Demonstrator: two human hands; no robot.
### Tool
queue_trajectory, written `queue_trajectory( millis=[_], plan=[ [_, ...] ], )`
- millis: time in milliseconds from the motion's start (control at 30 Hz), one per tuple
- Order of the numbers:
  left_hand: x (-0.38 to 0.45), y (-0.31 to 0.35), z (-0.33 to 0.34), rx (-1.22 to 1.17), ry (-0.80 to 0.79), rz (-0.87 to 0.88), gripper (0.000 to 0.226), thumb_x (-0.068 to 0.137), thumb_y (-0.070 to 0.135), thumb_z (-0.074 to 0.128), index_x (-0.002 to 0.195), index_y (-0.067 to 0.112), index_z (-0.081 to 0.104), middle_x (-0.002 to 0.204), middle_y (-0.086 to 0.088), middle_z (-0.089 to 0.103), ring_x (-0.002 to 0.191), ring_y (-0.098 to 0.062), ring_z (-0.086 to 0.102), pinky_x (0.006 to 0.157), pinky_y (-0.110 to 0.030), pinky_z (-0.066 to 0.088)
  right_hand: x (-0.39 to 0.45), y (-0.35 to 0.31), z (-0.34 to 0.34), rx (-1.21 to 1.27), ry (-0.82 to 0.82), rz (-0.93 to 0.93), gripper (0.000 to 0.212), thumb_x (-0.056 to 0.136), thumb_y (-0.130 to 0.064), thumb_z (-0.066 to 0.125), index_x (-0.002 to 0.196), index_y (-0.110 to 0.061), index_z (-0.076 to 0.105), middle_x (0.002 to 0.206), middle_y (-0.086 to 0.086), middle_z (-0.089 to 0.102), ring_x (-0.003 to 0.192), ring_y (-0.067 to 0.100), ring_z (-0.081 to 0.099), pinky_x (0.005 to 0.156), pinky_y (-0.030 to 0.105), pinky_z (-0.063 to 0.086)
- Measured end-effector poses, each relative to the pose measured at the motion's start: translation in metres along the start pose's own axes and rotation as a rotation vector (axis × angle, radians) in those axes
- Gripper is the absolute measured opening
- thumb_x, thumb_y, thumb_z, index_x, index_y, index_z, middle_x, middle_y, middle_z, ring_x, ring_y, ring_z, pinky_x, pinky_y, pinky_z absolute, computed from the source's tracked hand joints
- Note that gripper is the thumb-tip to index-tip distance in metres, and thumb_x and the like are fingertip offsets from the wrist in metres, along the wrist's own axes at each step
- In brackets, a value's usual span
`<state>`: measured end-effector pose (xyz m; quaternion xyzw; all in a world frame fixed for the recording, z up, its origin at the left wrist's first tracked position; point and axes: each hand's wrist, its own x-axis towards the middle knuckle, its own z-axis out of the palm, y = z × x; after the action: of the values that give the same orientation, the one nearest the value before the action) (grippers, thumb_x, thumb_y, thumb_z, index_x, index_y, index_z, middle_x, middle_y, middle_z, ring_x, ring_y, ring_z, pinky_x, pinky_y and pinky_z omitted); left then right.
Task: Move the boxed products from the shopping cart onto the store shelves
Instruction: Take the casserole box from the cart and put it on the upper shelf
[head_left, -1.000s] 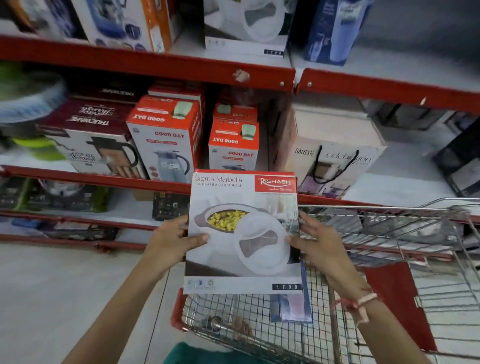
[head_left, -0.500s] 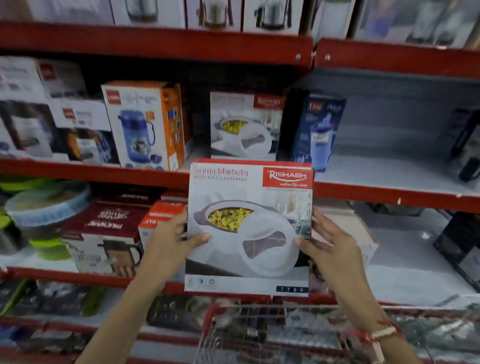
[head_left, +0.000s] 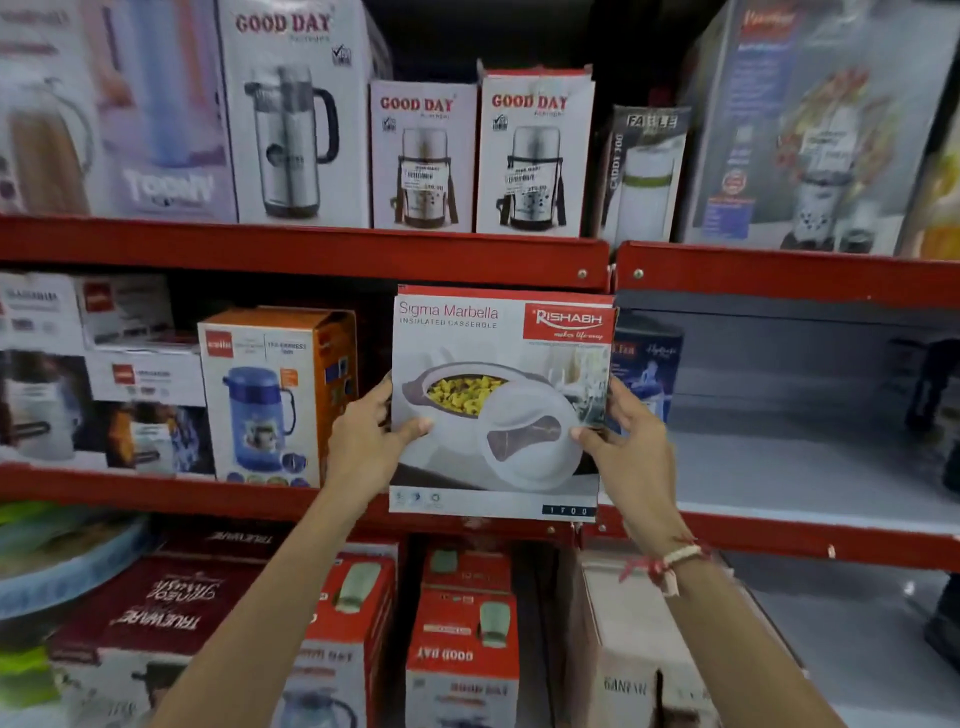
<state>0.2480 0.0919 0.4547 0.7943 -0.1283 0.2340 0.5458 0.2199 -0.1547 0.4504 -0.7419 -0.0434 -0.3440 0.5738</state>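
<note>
I hold a white and red casserole box (head_left: 498, 405) upright in front of the middle shelf (head_left: 779, 535). My left hand (head_left: 366, 441) grips its left edge and my right hand (head_left: 628, 447) grips its right edge. The box's lower edge sits about level with the shelf's red front lip. It fills the gap between an orange flask box (head_left: 275, 395) on the left and a dark blue box (head_left: 644, 364) on the right. The shopping cart is out of view.
The upper shelf (head_left: 311, 249) carries flask boxes. Red and maroon boxes (head_left: 462, 639) fill the lower shelf. The middle shelf's right section shows bare grey surface (head_left: 810, 467). Stacked white boxes stand at the far left (head_left: 104, 364).
Both hands have lifted the casserole box up from the cart to the middle shelf. The view has tilted upward and the cart has dropped out of sight.
</note>
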Motion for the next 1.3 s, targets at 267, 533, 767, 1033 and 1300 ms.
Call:
queue_trajectory(
  millis=[267,533,767,1033,1300],
  plan=[
    [0.035,-0.049,0.018,0.001,0.022,-0.009,0.071,0.081,0.016,0.072,0.143,0.016,0.039,0.136,-0.012,0.057,0.127,-0.027,0.053,0.104,-0.048,0.046,0.020,0.049,0.042,0.035,0.026,0.025,0.073,0.081,0.007,0.069,0.144,-0.019,0.042,0.120,-0.017,0.057,0.109,0.003,0.061,0.104,0.041,0.050],
    [0.036,-0.079,0.035,-0.070,0.008,-0.058,0.069,0.084,0.010,0.068,0.145,0.014,0.035,0.139,-0.012,0.054,0.132,-0.027,0.046,0.111,-0.049,0.039,0.017,0.078,0.054,0.014,0.042,0.036,0.073,0.082,0.007,0.069,0.145,-0.018,0.041,0.117,-0.024,0.055,0.114,0.008,0.059,0.104,0.042,0.049],
    [0.037,-0.080,0.034,0.017,-0.032,-0.068,0.068,0.087,0.016,0.065,0.146,0.014,0.032,0.138,-0.010,0.055,0.129,-0.025,0.050,0.109,-0.046,0.041,0.016,0.079,0.052,-0.064,0.011,0.052,0.075,0.083,0.001,0.069,0.146,-0.023,0.037,0.121,-0.018,0.054,0.114,0.008,0.058,0.105,0.043,0.049],
    [-0.002,-0.064,0.035,0.123,0.068,-0.077,0.056,0.091,0.036,0.056,0.141,0.015,0.039,0.145,-0.008,0.042,0.131,-0.025,0.044,0.106,-0.040,0.039,-0.026,0.058,0.033,-0.073,0.043,-0.015,0.045,0.088,-0.016,0.066,0.129,-0.030,0.050,0.135,-0.002,0.054,0.110,0.000,0.058,0.087,0.006,0.050],
    [-0.103,-0.057,0.043,0.105,-0.042,-0.022,0.030,0.093,0.029,0.055,0.117,0.013,0.063,0.122,-0.002,0.061,0.109,-0.011,0.057,0.087,-0.012,0.047,-0.121,0.051,-0.004,0.016,-0.041,0.054,0.012,0.091,-0.022,0.062,0.102,-0.023,0.067,0.094,-0.003,0.072,0.085,0.014,0.069,0.075,0.031,0.060]
  ],
)
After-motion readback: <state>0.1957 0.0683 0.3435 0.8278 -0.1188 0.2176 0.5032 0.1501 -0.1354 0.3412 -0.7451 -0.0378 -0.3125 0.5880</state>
